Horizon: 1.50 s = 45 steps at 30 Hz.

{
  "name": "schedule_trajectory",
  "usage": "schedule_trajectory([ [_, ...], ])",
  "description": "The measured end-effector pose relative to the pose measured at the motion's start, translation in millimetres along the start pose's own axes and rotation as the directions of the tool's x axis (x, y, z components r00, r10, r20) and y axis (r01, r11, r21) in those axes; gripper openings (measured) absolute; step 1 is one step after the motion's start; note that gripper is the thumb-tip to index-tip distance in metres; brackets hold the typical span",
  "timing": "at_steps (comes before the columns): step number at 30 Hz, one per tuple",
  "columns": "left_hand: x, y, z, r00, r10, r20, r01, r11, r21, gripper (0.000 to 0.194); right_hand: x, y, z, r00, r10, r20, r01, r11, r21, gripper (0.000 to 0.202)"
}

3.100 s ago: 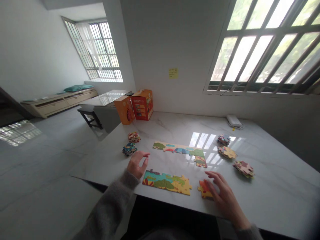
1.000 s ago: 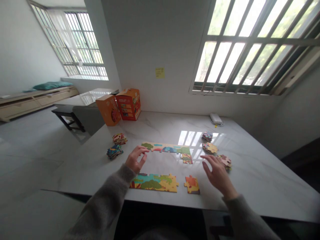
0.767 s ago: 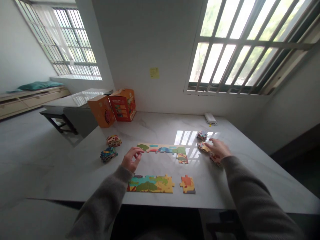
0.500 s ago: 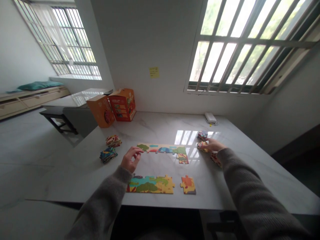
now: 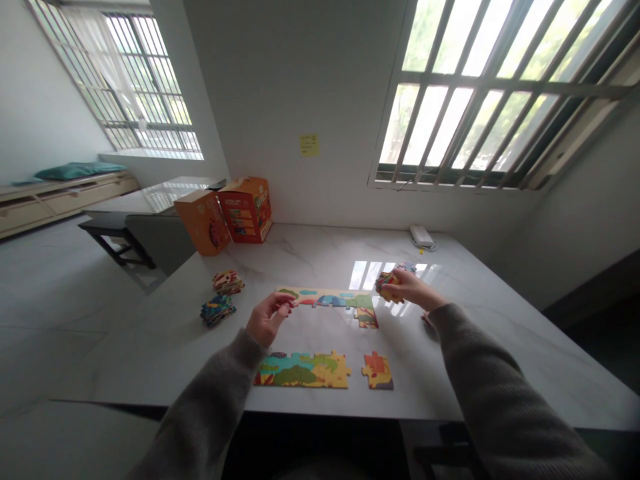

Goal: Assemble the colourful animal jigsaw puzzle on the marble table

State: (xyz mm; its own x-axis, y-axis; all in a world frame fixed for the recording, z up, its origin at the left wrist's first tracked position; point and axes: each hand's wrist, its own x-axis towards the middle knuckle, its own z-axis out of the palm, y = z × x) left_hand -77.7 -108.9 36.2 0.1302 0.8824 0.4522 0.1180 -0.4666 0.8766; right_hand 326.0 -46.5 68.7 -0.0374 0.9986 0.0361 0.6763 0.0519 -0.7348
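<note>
My right hand (image 5: 413,288) grips a stack of puzzle pieces (image 5: 387,287), lifted over the right side of the table. Behind it another stack of puzzle pieces (image 5: 407,267) is partly covered, and a third pile (image 5: 427,319) shows beside my right wrist. My left hand (image 5: 271,317) hovers by the left end of a joined puzzle strip (image 5: 333,301), thumb and fingers curled close together; whether anything is between them I cannot make out. Nearer me lies a second joined strip (image 5: 305,371), with a separate orange and yellow puzzle piece (image 5: 378,371) to its right.
Two stacks of puzzle pieces, one reddish (image 5: 228,282) and one blue-green (image 5: 217,310), sit on the left of the marble-patterned table (image 5: 320,257). Orange boxes (image 5: 246,210) stand at the back left. A white device (image 5: 422,237) lies near the wall at back right.
My right hand has picked up the stack of puzzle pieces and moved it a little left. My left hand has shifted slightly right, its fingers drawn closer together.
</note>
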Motion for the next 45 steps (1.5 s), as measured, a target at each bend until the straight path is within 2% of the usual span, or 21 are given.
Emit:
schedule_trajectory([
  [2, 8.0, 8.8, 16.5, 0.990, -0.136, 0.043, 0.142, 0.969, -0.202, 0.033, -10.4, -30.8, 27.3, 0.986, -0.126, 0.111, 0.091, 0.957, 0.276, 0.043],
  [3, 12.6, 13.0, 25.6, 0.973, -0.219, 0.073, 0.231, 0.932, -0.281, 0.046, -16.0, -46.6, 42.6, 0.975, -0.189, 0.120, 0.128, 0.910, 0.394, 0.046],
  [5, 21.6, 19.2, 42.4, 0.901, -0.390, 0.192, 0.435, 0.795, -0.424, 0.065, -26.3, -75.3, 72.3, 0.950, -0.287, 0.126, 0.174, 0.817, 0.551, 0.051],
  [6, 25.3, 20.9, 49.0, 0.848, -0.451, 0.279, 0.529, 0.696, -0.486, 0.069, -30.4, -86.9, 85.3, 0.939, -0.321, 0.122, 0.190, 0.781, 0.596, 0.053],
  [8, 30.6, 20.9, 57.7, 0.757, -0.454, 0.470, 0.653, 0.514, -0.556, 0.064, -35.1, -102.6, 105.1, 0.917, -0.382, 0.116, 0.243, 0.765, 0.596, 0.054],
  [10, 32.6, 17.0, 60.6, 0.722, -0.407, 0.560, 0.692, 0.411, -0.593, 0.052, -35.3, -109.1, 116.7, 0.898, -0.438, 0.054, 0.361, 0.799, 0.481, 0.049],
  [12, 32.2, 10.8, 60.2, 0.729, -0.380, 0.569, 0.684, 0.373, -0.627, 0.040, -33.2, -109.3, 122.2, 0.884, -0.467, -0.039, 0.453, 0.830, 0.326, 0.046],
  [13, 31.7, 7.2, 59.5, 0.744, -0.377, 0.552, 0.667, 0.371, -0.646, 0.036, -32.1, -108.0, 123.6, 0.887, -0.457, -0.073, 0.459, 0.847, 0.268, 0.047],
  [15, 30.5, -0.2, 58.3, 0.782, -0.384, 0.491, 0.620, 0.403, -0.673, 0.032, -30.6, -104.3, 125.6, 0.922, -0.379, -0.082, 0.388, 0.896, 0.217, 0.046],
  [17, 30.1, -7.6, 58.0, 0.819, -0.411, 0.400, 0.566, 0.466, -0.680, 0.032, -29.9, -99.5, 127.7, 0.958, -0.283, -0.034, 0.284, 0.934, 0.218, 0.039],
  [19, 30.8, -14.4, 58.3, 0.834, -0.453, 0.314, 0.535, 0.526, -0.661, 0.035, -29.2, -93.3, 130.4, 0.969, -0.245, 0.023, 0.230, 0.933, 0.277, 0.036],
  [21, 32.4, -19.6, 58.5, 0.831, -0.501, 0.241, 0.525, 0.566, -0.636, 0.036, -27.7, -86.5, 133.1, 0.968, -0.247, 0.040, 0.215, 0.904, 0.371, 0.037],
  [25, 36.7, -22.6, 57.0, 0.821, -0.555, 0.132, 0.500, 0.588, -0.636, 0.038, -25.3, -76.0, 136.6, 0.981, -0.192, 0.024, 0.146, 0.820, 0.554, 0.040],
  [28, 38.3, -20.9, 55.9, 0.831, -0.550, 0.080, 0.462, 0.604, -0.649, 0.045, -26.8, -74.1, 138.3, 0.982, -0.173, 0.079, 0.074, 0.728, 0.682, 0.039],
  [30, 38.3, -20.4, 56.4, 0.851, -0.520, 0.072, 0.440, 0.630, -0.639, 0.050, -28.8, -74.6, 139.9, 0.971, -0.197, 0.139, 0.037, 0.690, 0.723, 0.040],
  [32, 38.0, -21.0, 57.9, 0.875, -0.475, 0.091, 0.421, 0.656, -0.627, 0.052, -30.5, -75.3, 141.8, 0.959, -0.217, 0.181, 0.024, 0.702, 0.712, 0.040],
  [35, 37.4, -23.3, 60.4, 0.898, -0.429, 0.097, 0.391, 0.679, -0.621, 0.053, -32.2, -75.5, 144.1, 0.961, -0.210, 0.181, 0.051, 0.775, 0.629, 0.037],
  [38, 37.3, -25.4, 61.6, 0.910, -0.410, 0.067, 0.362, 0.703, -0.612, 0.051, -33.7, -75.9, 143.9, 0.974, -0.175, 0.143, 0.048, 0.779, 0.625, 0.036],
  [41, 37.7, -25.6, 61.2, 0.907, -0.414, 0.082, 0.371, 0.690, -0.621, 0.049, -35.1, -77.6, 141.3, 0.979, -0.168, 0.117, 0.047, 0.741, 0.670, 0.036],
  [45, 38.6, -22.6, 60.2, 0.875, -0.470, 0.120, 0.414, 0.596, -0.688, 0.042, -36.4, -78.8, 138.7, 0.976, -0.165, 0.141, 0.018, 0.709, 0.705, 0.038],
])
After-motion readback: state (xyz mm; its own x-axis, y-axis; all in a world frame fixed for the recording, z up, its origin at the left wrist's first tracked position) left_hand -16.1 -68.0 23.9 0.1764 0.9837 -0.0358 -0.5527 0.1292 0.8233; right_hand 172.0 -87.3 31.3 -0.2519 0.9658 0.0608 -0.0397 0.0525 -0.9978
